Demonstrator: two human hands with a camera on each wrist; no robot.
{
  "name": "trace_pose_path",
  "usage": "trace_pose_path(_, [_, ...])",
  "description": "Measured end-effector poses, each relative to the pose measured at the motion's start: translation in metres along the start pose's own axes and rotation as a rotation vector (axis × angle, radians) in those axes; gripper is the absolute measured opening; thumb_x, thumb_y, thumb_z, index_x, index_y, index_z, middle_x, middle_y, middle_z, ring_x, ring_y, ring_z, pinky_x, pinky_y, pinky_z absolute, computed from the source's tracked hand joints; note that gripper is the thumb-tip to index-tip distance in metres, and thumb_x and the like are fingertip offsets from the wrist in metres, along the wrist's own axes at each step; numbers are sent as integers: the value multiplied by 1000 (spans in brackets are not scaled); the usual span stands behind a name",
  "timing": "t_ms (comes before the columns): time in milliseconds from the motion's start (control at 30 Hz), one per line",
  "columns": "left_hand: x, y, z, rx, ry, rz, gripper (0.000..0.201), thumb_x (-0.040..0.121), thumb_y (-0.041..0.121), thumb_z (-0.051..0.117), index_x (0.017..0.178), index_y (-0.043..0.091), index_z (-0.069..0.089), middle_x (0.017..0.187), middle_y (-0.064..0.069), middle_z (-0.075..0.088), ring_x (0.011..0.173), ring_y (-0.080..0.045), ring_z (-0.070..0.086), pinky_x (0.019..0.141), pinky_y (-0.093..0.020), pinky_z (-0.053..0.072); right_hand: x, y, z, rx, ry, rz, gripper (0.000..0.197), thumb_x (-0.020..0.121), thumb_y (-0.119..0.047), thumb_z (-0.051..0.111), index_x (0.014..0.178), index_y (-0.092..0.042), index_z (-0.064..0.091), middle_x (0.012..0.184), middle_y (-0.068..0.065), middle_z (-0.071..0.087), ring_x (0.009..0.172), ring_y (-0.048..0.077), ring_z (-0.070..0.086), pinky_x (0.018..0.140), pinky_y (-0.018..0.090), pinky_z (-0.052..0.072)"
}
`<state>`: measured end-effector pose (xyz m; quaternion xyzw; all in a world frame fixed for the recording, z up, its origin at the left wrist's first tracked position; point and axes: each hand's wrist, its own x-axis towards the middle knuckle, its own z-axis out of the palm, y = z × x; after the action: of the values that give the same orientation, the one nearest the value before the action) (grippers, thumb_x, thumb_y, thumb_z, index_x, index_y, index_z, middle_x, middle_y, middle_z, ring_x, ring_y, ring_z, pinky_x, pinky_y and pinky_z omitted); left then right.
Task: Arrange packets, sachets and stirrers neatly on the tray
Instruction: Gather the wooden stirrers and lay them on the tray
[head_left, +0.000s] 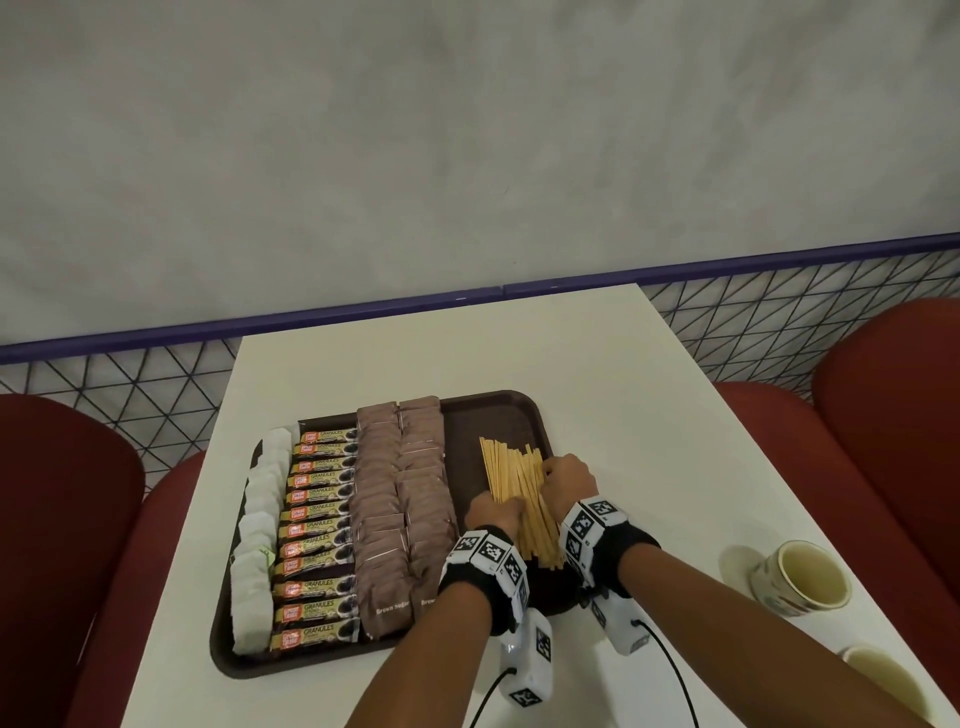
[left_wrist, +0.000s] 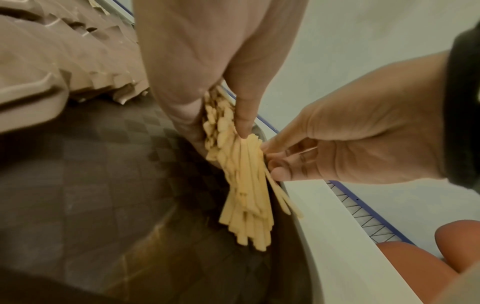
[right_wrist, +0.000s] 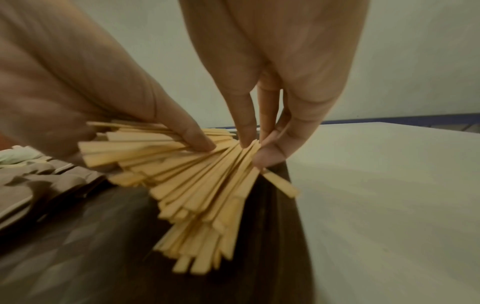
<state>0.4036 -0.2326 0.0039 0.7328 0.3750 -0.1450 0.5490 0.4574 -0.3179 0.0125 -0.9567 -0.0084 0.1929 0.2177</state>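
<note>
Stirrers (head_left: 519, 493), thin flat strips of pale wood with square-cut ends, lie in a loose bundle on the right part of a dark brown tray (head_left: 498, 410), fanning apart toward the near edge. The tray is a rounded rectangle of plastic with a fine woven-looking texture on its floor, and it sits on a smooth white bench (head_left: 649, 415), toward the bench's left and near edges.

The left hand (head_left: 491, 512) presses against the bundle's left side, its fingers curled round the sticks and the thumb (left_wrist: 242, 115) laid on top of them. The right hand (head_left: 569, 480) meets the bundle from the right edge, its fingertips (right_wrist: 267, 156) bent inward and pinching the sticks. Both wrists wear black bands with white blocks carrying square black-and-white markers.

Left of the stirrers, two columns of matt brown paper sachets (head_left: 400, 514) overlap like roof tiles from the tray's far edge to its near edge. Next comes a column of glossy dark packets (head_left: 319, 535) printed with yellow and orange labels, and along the tray's left edge a column of soft white tea bags (head_left: 257, 545).

Near the bench's right edge stand two round paper cups (head_left: 802, 574), pale inside. Red padded seats (head_left: 883, 415) flank the bench on both sides.
</note>
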Motion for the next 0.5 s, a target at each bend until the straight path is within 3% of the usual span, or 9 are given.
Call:
trace_pose_path(100, [0, -3, -3, 2, 3, 3, 40, 91, 22, 54, 123, -1, 53, 126, -16, 57, 116, -31, 54, 94, -30, 41, -1, -2, 4, -13, -9, -26, 25, 89, 4, 40, 70, -5, 55, 94, 11, 52, 101, 30, 60, 70, 24, 39])
trace_pose_path(133, [1, -3, -4, -1, 4, 4, 39, 91, 22, 53, 123, -1, 54, 126, -16, 58, 115, -31, 54, 96, -31, 42, -1, -3, 5, -16, -10, -31, 25, 89, 4, 40, 72, -4, 57, 97, 11, 54, 102, 29, 60, 71, 24, 40])
trace_pose_path(200, [1, -4, -5, -7, 7, 2, 35, 91, 20, 52, 120, 0, 57, 125, -17, 59, 113, -31, 56, 97, -32, 44, -3, -6, 6, -24, -11, -58, 27, 90, 3, 40, 100, 1, 65, 112, 14, 58, 105, 27, 59, 81, 27, 46])
trace_pose_path(267, [1, -5, -7, 18, 19, 0, 36, 93, 19, 49, 123, 0, 55, 130, -15, 56, 117, -31, 54, 99, -31, 41, -5, -9, 8, -46, -28, -76, 31, 92, 2, 40, 115, -1, 61, 122, 16, 55, 109, 27, 58, 91, 29, 46])
trace_pose_path(500, [-3, -6, -12, 101, 64, 20, 37, 96, 15, 42, 129, -1, 50, 135, -17, 52, 124, -31, 47, 99, -30, 36, -13, -17, 12, -64, -83, -132, 31, 92, -3, 42, 119, -2, 59, 130, 17, 48, 114, 29, 54, 97, 30, 45])
